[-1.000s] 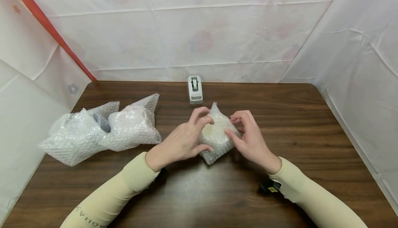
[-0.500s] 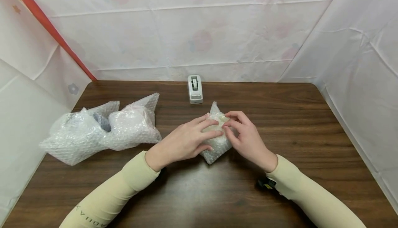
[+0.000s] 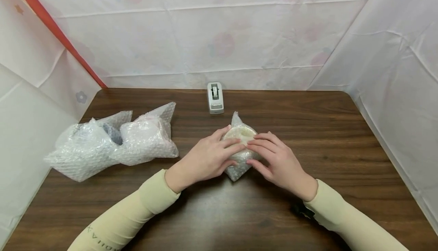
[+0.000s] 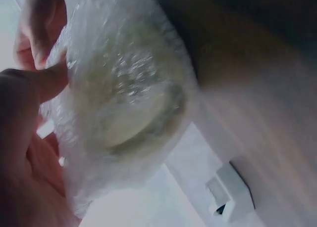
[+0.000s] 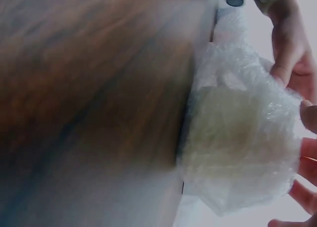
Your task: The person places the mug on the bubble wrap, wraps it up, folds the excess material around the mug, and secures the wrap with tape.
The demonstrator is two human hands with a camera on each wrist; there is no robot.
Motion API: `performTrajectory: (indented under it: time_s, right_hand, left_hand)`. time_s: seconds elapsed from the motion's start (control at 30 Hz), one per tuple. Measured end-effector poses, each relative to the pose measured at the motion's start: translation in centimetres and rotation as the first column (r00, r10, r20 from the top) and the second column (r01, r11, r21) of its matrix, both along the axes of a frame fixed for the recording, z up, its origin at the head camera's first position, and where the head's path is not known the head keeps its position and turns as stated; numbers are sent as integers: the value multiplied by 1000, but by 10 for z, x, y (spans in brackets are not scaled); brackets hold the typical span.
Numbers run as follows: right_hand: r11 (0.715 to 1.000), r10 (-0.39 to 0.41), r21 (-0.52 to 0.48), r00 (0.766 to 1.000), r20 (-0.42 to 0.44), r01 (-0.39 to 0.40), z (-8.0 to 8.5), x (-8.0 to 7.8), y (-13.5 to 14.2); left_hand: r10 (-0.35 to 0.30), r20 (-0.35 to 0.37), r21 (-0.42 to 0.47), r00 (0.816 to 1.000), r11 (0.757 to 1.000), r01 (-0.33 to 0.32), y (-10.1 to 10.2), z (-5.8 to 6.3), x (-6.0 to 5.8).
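Note:
A bubble-wrapped bundle point(image 3: 236, 170) sits on the brown wooden table, pointed corners of wrap sticking out at its far and near ends. Through the clear film shows a pale yellow-green round thing, its circular rim seen in the left wrist view point(image 4: 133, 103). My left hand point(image 3: 208, 155) lies over the bundle's left side and top, fingers spread and fairly straight. From the right, my right hand point(image 3: 278, 159) rests its fingertips on the top and its thumb on the near side. In the right wrist view the bundle point(image 5: 242, 133) shows side-on, fingers along its upper surface.
Two more bubble-wrapped bundles lie at the left, one point(image 3: 80, 154) further out and one point(image 3: 145, 140) nearer the middle. A white tape dispenser point(image 3: 215, 99) stands behind the working spot. White patterned cloth point(image 3: 219, 34) walls in the table point(image 3: 325, 137) at the back and sides.
My left fingers have come down flatter over the bundle. The right fingers, first curled at the bundle's right edge and then bunched at its top, now lie more extended across it.

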State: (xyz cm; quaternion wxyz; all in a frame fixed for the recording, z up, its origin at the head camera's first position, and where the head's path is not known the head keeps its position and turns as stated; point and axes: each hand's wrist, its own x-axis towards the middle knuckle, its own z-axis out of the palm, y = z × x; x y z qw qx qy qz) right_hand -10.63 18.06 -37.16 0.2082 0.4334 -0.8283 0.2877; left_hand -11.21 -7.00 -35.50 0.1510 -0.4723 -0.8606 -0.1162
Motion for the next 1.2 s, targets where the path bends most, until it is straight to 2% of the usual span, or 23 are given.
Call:
performTrajectory:
  time_s: [0.17,0.33,0.47,0.57,0.63,0.7,0.77,0.83,0.87,0.93,1.07,1.2]
  right_hand:
    - [1000,-23,-2,996,86,23,0,-1,7]
    - [999,-13,-47,985,171,22,-1,-6,13]
    - [1000,-2,-26,976,220,8,0,-7,16]
    - [1000,-7,23,974,226,2,1,-6,14]
    - [999,-17,45,977,215,8,1,-5,12]
    - [999,-28,50,979,203,18,1,-4,10]
    - [999,-35,48,981,192,26,1,-4,8]
    - [998,-36,48,983,182,28,1,-4,7]
    - [998,-36,49,982,183,28,2,-4,6]
    - [998,-36,59,981,189,26,3,-4,6]
    - [997,-38,79,979,202,22,6,-5,5]
    - [996,-43,86,978,204,26,6,-7,6]
  left_hand:
    - [24,-22,69,999,997,-22,8,-7,2]
    - [9,13,189,1000,982,-12,18,-13,1]
    - [9,42,212,999,977,-17,22,-15,-1]
    - [43,115,188,992,980,-64,20,-13,0]
    - [72,209,171,975,979,-109,15,-10,-2]
    - [84,328,177,941,973,-148,10,-4,-6]
    - [79,436,214,896,958,-189,4,2,-13]
    - [83,524,276,848,925,-261,-1,7,-22]
    - [95,559,307,823,899,-313,-2,8,-27]
    - [127,629,354,767,831,-429,-3,9,-37]
    - [189,752,371,632,671,-642,0,5,-59]
    - [263,798,332,542,558,-761,6,-3,-84]
